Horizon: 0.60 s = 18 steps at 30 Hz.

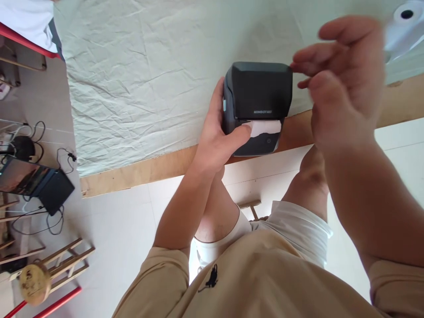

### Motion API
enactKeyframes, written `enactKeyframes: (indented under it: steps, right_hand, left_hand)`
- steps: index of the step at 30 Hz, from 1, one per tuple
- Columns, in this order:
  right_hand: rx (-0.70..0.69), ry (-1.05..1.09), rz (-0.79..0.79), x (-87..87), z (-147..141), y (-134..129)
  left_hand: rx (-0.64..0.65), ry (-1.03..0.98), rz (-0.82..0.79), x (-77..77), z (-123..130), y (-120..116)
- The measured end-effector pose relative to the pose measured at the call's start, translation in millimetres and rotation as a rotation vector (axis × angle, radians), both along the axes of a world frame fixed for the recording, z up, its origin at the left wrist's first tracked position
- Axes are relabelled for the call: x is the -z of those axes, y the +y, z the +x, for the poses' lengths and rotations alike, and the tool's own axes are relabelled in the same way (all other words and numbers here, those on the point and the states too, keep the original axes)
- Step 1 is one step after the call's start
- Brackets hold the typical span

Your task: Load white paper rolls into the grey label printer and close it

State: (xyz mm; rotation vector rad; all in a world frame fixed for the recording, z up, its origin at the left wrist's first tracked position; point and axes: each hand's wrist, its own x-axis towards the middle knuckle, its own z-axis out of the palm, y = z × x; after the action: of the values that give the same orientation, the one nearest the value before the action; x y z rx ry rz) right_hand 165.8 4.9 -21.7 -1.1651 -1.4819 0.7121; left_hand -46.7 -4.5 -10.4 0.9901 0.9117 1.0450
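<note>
A black label printer [261,90] stands at the front edge of the cloth-covered table, with a torn-edged strip of white paper [270,127] coming out of its front slot. My left hand [220,137] is wrapped round the printer's left side, its thumb lying on the paper's left end. Raised to the right of the printer is my right hand [347,75], slightly blurred, its fingers apart and curved with nothing visible between them. Its fingertips appear close to the printer's upper right corner; whether they touch it I cannot tell.
At the table's far right lies a white roll [406,20]. The table [139,88] has a wrinkled pale green cloth and a bare wooden edge. On the floor at left are a laptop [36,181], cables and a wooden stool [35,282].
</note>
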Motion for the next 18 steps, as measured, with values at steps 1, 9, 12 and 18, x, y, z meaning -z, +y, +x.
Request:
enactKeyframes:
  steps: [1, 9, 12, 18]
  right_hand:
    - [-0.025, 0.065, 0.019, -0.2, -4, -3]
    - [-0.163, 0.065, -0.117, 7.2, -12, 5]
    - [-0.157, 0.027, -0.109, 6.0, -9, 6]
    - [-0.135, -0.002, -0.091, 11.8, -8, 4]
  left_hand:
    - [-0.007, -0.026, -0.001, -0.7, 0, -1]
    - [-0.064, -0.077, -0.119, -16.5, 9, -5]
    - [-0.053, -0.110, -0.136, -19.4, 10, -1]
    - [-0.062, -0.177, -0.120, -16.3, 12, 1]
